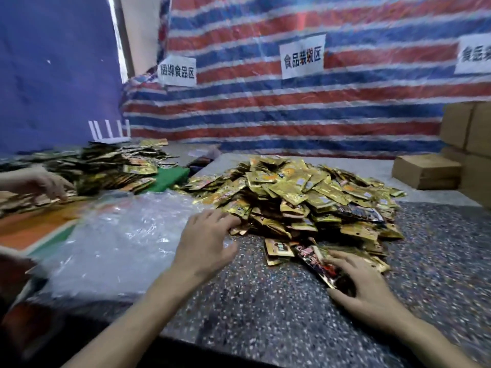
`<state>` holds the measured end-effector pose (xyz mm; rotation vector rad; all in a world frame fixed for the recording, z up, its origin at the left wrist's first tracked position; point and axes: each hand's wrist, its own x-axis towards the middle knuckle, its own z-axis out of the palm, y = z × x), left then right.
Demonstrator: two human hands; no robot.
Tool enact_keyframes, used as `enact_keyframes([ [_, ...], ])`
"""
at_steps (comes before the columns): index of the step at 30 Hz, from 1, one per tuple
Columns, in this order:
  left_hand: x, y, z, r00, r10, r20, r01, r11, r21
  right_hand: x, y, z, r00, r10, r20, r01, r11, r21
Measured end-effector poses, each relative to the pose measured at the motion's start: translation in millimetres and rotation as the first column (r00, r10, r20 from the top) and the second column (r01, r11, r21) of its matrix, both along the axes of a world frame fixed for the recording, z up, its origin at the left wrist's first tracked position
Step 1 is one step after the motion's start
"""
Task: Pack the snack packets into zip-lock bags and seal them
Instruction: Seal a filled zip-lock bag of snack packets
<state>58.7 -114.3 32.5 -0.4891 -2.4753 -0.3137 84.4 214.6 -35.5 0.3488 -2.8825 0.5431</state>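
Observation:
A large heap of gold snack packets (300,192) lies on the speckled grey table (265,309). My left hand (204,240) reaches to the heap's near left edge, fingers spread and touching packets there. My right hand (364,282) rests at the heap's front edge, fingers curled over a dark red-and-black packet (316,264). A pile of clear zip-lock bags (117,240) lies to the left of my left hand. The frame is blurred.
Another person's hand (45,181) reaches into a second packet pile (106,166) at the far left. Cardboard boxes (451,160) stand at the right. A green block (170,176) sits between the piles. A striped tarp with paper signs hangs behind.

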Motion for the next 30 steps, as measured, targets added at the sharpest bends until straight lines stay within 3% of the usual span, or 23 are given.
enact_keyframes([
  [3,-7.3,-25.8,-5.4,0.908,0.345,0.239,-0.260,0.909,-0.324,2.2,0.2,-8.0,0.999,-0.010,-0.045,0.008,1.000,-0.028],
  [4,-7.4,-31.0,-9.9,0.889,0.381,0.254,-0.293,0.900,-0.322,3.5,0.2,-8.3,0.998,-0.006,-0.061,0.003,0.999,-0.046],
  [5,-7.1,-34.8,-12.3,0.891,0.384,0.242,-0.328,0.913,-0.242,5.2,-0.5,-7.5,0.997,-0.005,-0.082,-0.001,0.997,-0.082],
  [7,-5.7,-40.9,-10.2,0.914,0.393,0.099,-0.399,0.915,0.062,9.5,-4.3,-2.1,0.984,-0.023,-0.179,-0.012,0.981,-0.194],
  [10,3.9,-35.3,5.1,0.892,0.404,-0.204,-0.303,0.867,0.395,14.4,-12.7,6.2,0.915,-0.074,-0.397,-0.102,0.909,-0.405],
  [12,17.8,-17.3,12.0,0.870,0.284,-0.404,-0.111,0.910,0.399,20.1,-27.0,22.7,0.952,-0.090,-0.293,-0.123,0.762,-0.635],
  [15,34.6,15.1,1.8,0.800,-0.111,-0.590,0.242,0.959,0.148,14.8,-50.3,43.7,0.992,0.112,0.051,-0.001,0.421,-0.907],
  [17,41.4,31.8,-15.5,0.727,-0.374,-0.576,0.413,0.908,-0.070,10.2,-59.9,57.2,0.950,0.261,0.170,0.104,0.248,-0.963],
  [19,46.0,44.0,-35.8,0.670,-0.566,-0.481,0.510,0.821,-0.255,8.5,-64.5,68.8,0.909,0.366,0.199,0.159,0.135,-0.978],
  [22,46.4,51.9,-59.7,0.602,-0.726,-0.332,0.589,0.685,-0.429,8.4,-63.7,77.3,0.912,0.366,0.186,0.116,0.205,-0.972],
  [25,49.2,50.9,-68.3,0.637,-0.754,-0.161,0.632,0.630,-0.452,8.8,-61.5,68.0,0.963,0.189,0.191,0.088,0.451,-0.888],
  [27,50.9,46.8,-71.3,0.691,-0.722,-0.048,0.639,0.640,-0.426,11.9,-56.6,61.0,0.983,0.090,0.162,0.110,0.420,-0.901],
  [30,57.3,39.2,-65.4,0.731,-0.656,0.191,0.682,0.691,-0.238,21.8,-45.8,60.1,0.989,0.021,0.148,0.131,0.358,-0.925],
])
